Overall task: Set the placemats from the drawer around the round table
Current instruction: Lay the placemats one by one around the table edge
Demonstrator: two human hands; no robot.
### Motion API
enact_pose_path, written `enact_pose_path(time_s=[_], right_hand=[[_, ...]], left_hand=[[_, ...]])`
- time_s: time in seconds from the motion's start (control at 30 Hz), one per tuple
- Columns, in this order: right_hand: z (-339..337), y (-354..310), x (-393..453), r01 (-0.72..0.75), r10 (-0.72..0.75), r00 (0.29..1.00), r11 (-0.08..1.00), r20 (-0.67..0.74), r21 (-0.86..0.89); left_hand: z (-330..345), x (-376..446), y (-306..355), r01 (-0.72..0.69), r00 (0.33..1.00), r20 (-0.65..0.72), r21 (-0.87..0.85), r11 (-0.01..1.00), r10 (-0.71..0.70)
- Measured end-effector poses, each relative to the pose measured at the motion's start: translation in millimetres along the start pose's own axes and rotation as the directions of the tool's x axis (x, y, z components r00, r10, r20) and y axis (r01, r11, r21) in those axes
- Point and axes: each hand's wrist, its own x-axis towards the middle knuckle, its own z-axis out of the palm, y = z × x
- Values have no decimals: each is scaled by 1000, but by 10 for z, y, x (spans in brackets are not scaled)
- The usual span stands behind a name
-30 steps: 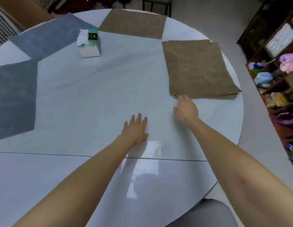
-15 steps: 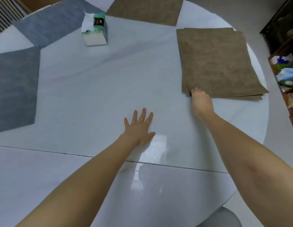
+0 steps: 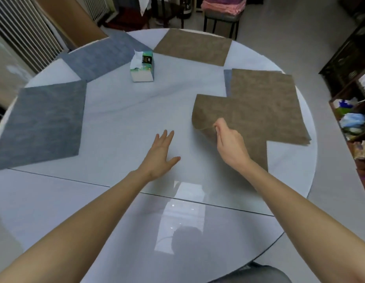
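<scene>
Presently: the right hand [image 3: 230,142] pinches the near-left corner of a brown placemat [image 3: 234,113], grip pressed together on the edge, fingers curled. That corner curls up off the bench [image 3: 120,119]; the rest of the mat drapes toward the near right, lying partly across the stack of brown placemats [image 3: 279,103] at the right side of the bench. A sliver of grey-blue mat [image 3: 227,82] shows at the far-left edge of the stack, beneath the brown ones.

The left hand [image 3: 160,156] lies flat on the bare bench top, palm down, fingers straight and spread, thumb out to the right. It holds nothing. It sits just left of the right hand, apart from the lifted mat.

Mats already laid around the rim: one brown mat [image 3: 192,46] at the far side; one blue-grey mat [image 3: 104,56] at the far left; one darker grey mat [image 3: 42,123] at the left. The two grey ones meet at a corner.

A tissue box [image 3: 142,67] stands on the bench toward the far side, between the far-left mat and the far brown mat, a white tissue sticking up from its top.

A seam line crosses the glossy bench top on the near side. Beyond the far rim stands a chair [image 3: 221,19]; shelves [image 3: 353,82] with coloured items line the right wall.
</scene>
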Motion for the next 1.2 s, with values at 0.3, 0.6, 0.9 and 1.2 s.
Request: enact_pose_path(time_s=[0.3,0.6,0.9,1.2], right_hand=[[-540,-1371,-745,293,-310,935,949,172,117],[-710,-2315,-1029,181,-143,981,915,-130,361],[-586,-2374,-1127,-589,-7,727,507,687,629],[-322,-2383,-1040,-276,169,952,835,256,475]], left_hand=[[-841,-1015,-264,-256,948,224,107,961,227],[-1325,-1522,-662,-78,995,69,36,996,76],[-1678,-1928,-680,-128,974,-149,265,956,172],[-1904,-2008,-929,-33,970,-236,92,995,54]])
